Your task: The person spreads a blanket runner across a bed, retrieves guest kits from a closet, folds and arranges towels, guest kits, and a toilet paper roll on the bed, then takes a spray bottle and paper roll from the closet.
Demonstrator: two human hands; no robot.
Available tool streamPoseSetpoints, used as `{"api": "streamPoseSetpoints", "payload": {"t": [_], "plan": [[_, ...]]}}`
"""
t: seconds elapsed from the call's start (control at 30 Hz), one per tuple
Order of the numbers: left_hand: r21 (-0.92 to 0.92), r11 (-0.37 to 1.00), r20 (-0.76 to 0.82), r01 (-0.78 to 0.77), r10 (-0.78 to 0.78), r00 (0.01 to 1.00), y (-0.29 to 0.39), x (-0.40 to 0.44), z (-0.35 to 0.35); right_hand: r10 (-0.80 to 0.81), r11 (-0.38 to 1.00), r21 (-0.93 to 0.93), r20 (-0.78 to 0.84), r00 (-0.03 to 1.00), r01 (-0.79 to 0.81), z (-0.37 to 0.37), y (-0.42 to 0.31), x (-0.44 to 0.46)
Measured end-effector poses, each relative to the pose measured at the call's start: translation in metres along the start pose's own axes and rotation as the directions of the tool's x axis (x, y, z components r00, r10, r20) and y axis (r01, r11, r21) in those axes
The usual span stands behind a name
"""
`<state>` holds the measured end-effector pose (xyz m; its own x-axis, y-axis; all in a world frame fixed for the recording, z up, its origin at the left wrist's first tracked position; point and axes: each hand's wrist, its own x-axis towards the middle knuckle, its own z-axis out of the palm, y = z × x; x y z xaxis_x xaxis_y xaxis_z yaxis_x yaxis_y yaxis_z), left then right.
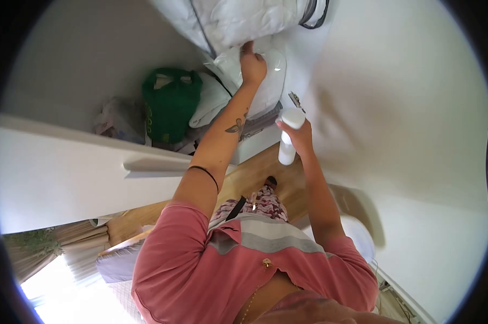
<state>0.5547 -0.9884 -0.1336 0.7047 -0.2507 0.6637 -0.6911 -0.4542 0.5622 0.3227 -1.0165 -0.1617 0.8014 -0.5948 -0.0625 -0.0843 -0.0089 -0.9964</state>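
My left hand [253, 67] reaches into an open wardrobe, its fingers bent against the lower edge of a clear bag of white bedding [249, 21]. The fingertips are partly hidden by the bag. Below that hand lies a second plastic-wrapped white bundle [271, 81]. My right hand [303, 137] is closed around a white spray bottle [287, 154], held roughly upright outside the wardrobe near its right side. The bottle's broad white head [293, 117] shows above my fingers.
A green bag [171, 105] sits in the wardrobe beside folded white bedding [210, 100] and a pale plastic bag [120, 119]. The white door [66, 173] with a long handle stands open at left. A metal hinge [295, 100] juts out near the bottle. Wooden floor [249, 173] lies below.
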Motion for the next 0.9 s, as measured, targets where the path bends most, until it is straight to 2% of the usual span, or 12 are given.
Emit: {"api": "streamPoseSetpoints", "payload": {"t": [0.03, 0.07, 0.13, 0.23, 0.27, 0.33, 0.47, 0.53, 0.57, 0.73, 0.8, 0.9], "plan": [[-0.116, 0.963, 0.037, 0.244, -0.241, 0.970, -0.006, 0.006, 0.005, 0.016, 1.000, 0.020, -0.008, 1.000, -0.016, 0.003, -0.005, 0.018], [-0.110, 0.962, 0.042, 0.250, -0.247, 0.968, -0.013, 0.008, 0.009, 0.025, 0.999, 0.022, -0.005, 1.000, -0.024, 0.005, -0.009, 0.036], [-0.692, 0.550, 0.072, 0.468, -0.592, 0.803, -0.013, 0.010, 0.009, -0.090, 0.994, -0.061, 0.018, 0.996, 0.091, 0.007, -0.015, 0.069], [-0.585, 0.473, 0.241, 0.659, -0.674, 0.698, -0.016, 0.015, -0.003, -0.115, 0.989, -0.095, 0.025, 0.993, 0.117, 0.014, -0.027, 0.103], [-0.582, 0.474, 0.240, 0.661, -0.677, 0.696, -0.017, 0.018, -0.005, -0.111, 0.989, -0.092, 0.027, 0.993, 0.113, 0.018, -0.028, 0.112], [-0.066, 0.855, 0.330, 0.514, -0.467, 0.820, -0.036, 0.019, -0.001, -0.215, 0.976, -0.026, 0.007, 0.977, 0.215, 0.029, -0.023, 0.129], [-0.076, 0.941, 0.310, 0.329, -0.291, 0.905, -0.066, 0.019, 0.016, -0.249, 0.968, 0.004, 0.102, 0.963, 0.250, 0.053, -0.002, 0.143], [-0.146, 0.729, 0.572, 0.668, -0.489, 0.659, -0.066, 0.024, 0.012, -0.271, 0.961, -0.028, 0.075, 0.960, 0.274, 0.061, -0.002, 0.144], [-0.183, 0.719, 0.583, 0.671, -0.469, 0.663, -0.066, 0.022, 0.006, -0.296, 0.953, -0.061, 0.035, 0.955, 0.298, 0.066, -0.003, 0.143], [-0.298, 0.823, 0.424, 0.483, -0.339, 0.840, -0.051, 0.004, -0.016, -0.281, 0.951, -0.113, 0.057, 0.958, 0.286, 0.081, 0.005, 0.149], [-0.280, 0.864, 0.365, 0.419, -0.308, 0.878, -0.048, 0.007, -0.013, -0.185, 0.982, -0.023, 0.060, 0.981, 0.187, 0.084, 0.004, 0.155], [-0.239, 0.906, 0.303, 0.350, -0.272, 0.913, -0.048, 0.012, -0.012, -0.276, 0.957, -0.100, -0.007, 0.961, 0.274, 0.088, 0.011, 0.166]]}}
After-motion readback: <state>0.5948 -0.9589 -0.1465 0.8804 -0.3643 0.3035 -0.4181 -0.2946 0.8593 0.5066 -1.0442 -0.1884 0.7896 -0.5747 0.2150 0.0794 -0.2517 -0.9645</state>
